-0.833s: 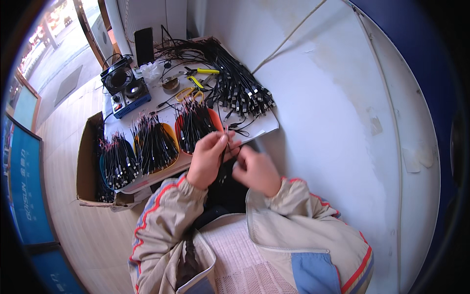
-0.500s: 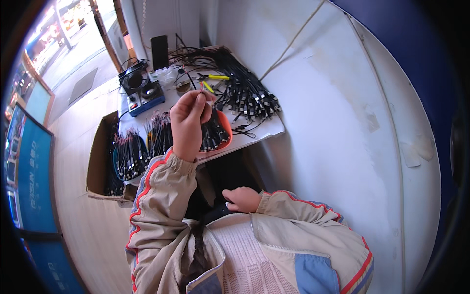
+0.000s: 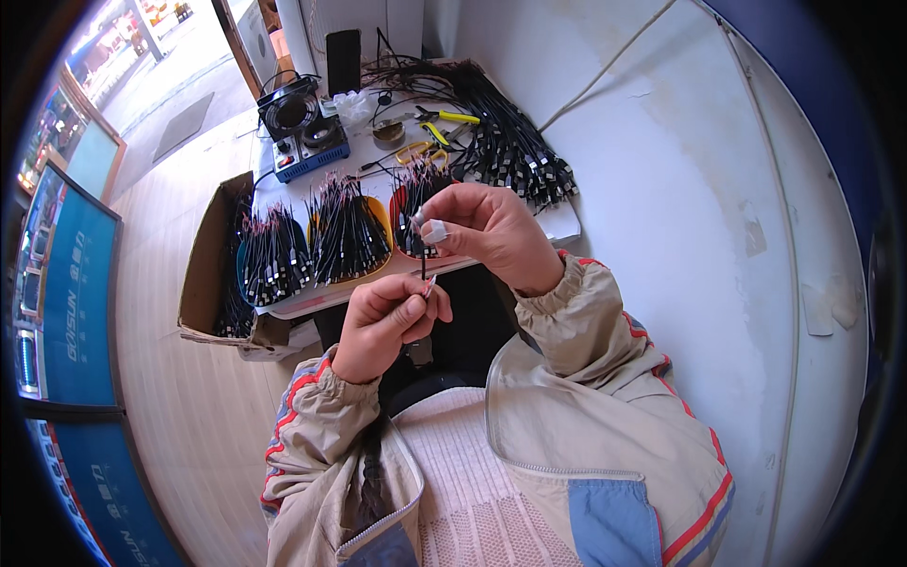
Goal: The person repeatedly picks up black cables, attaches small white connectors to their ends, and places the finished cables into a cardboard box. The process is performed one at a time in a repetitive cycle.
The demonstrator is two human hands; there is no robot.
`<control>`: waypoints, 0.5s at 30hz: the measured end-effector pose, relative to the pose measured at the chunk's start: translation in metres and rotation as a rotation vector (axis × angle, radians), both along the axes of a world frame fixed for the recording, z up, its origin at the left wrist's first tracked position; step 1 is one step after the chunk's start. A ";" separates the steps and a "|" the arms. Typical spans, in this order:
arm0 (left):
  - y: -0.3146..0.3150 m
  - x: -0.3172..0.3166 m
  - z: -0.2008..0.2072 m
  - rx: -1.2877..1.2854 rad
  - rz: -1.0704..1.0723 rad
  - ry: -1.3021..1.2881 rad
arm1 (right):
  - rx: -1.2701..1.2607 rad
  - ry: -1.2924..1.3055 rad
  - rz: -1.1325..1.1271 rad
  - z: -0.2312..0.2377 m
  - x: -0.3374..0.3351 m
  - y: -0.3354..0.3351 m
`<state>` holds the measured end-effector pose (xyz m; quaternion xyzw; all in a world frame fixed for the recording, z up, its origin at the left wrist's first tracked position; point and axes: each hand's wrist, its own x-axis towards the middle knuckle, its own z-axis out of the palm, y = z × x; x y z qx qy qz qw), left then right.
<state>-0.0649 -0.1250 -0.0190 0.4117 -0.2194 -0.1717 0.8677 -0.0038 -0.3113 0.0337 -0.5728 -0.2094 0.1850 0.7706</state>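
A short black cable (image 3: 423, 263) runs upright between my two hands in front of the table's edge. My left hand (image 3: 387, 321) pinches its lower end, where small red and whitish bits show at the fingertips. Above and to the right, my right hand (image 3: 501, 236) has thumb and fingers closed on the cable's upper end, near a silvery tip. A white wrap covers part of the right thumb. Just behind my hands, a red tub (image 3: 398, 200) holds black cables with pinkish wire ends, partly hidden by the right hand.
Further left stand a yellow tub (image 3: 382, 214) and a blue tub (image 3: 243, 272) of similar cables, beside a cardboard box (image 3: 203, 260). Behind are a blue soldering station (image 3: 307, 161), a round tin (image 3: 388, 134), yellow-handled pliers (image 3: 452, 117) and a cable pile (image 3: 515, 142). A white wall (image 3: 680, 236) rises at right.
My left hand has come down and closer, away from the tabletop. My right hand has risen from my lap to the cable's upper end. The view has shifted slightly.
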 end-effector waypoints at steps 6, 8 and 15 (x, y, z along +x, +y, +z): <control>-0.005 0.004 0.003 -0.037 0.232 0.091 | 0.008 0.080 -0.124 -0.010 -0.011 0.002; -0.012 0.008 0.007 -0.049 0.375 0.185 | 0.038 0.095 -0.154 -0.015 -0.016 0.006; -0.025 0.003 0.014 0.114 0.388 0.170 | 0.040 -0.127 -0.163 -0.025 -0.020 0.003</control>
